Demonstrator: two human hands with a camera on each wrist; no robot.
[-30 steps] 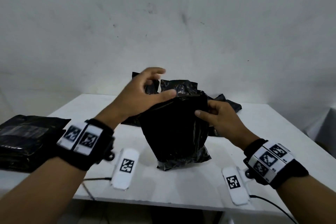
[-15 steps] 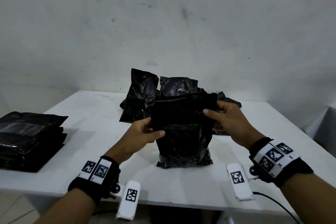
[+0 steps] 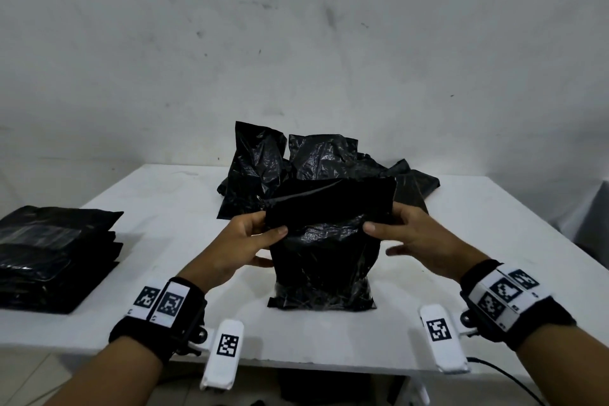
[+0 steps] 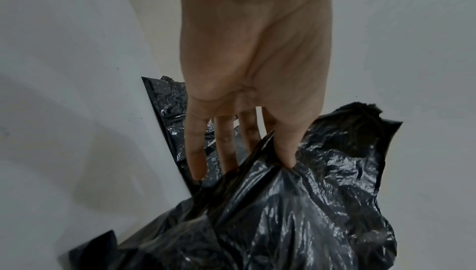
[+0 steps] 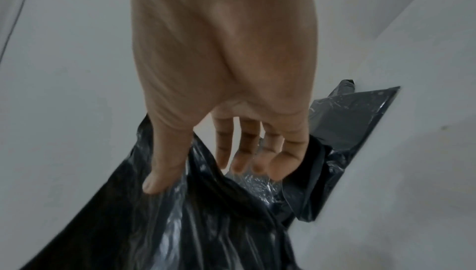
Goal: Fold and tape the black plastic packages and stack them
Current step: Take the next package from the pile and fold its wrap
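Head view first: I see a black package (image 3: 324,247) standing upright on the white table (image 3: 478,241), near the front edge and roughly centred. Its top flap is folded over toward me. My left hand (image 3: 244,241) pinches the package's upper left edge, thumb on the front face, fingers behind. My right hand (image 3: 415,234) holds the upper right edge the same way, thumb on the front. Behind the package sits a loose pile of bags (image 3: 296,168) against the far side of the table. At the left edge of the table lies a flat stack (image 3: 56,257) of finished packages, well apart from the one I hold.

Left wrist view: my left hand (image 4: 255,75) points down, thumb pressed into the crumpled plastic of the package (image 4: 296,213); the fingers (image 4: 195,152) run nearly straight down behind the fold.

Right wrist view: my right hand (image 5: 224,67) has its thumb laid on the package (image 5: 193,223), with the four fingers (image 5: 224,146) loosely curled on the other side of the plastic edge. I cannot tell whether their tips touch it.
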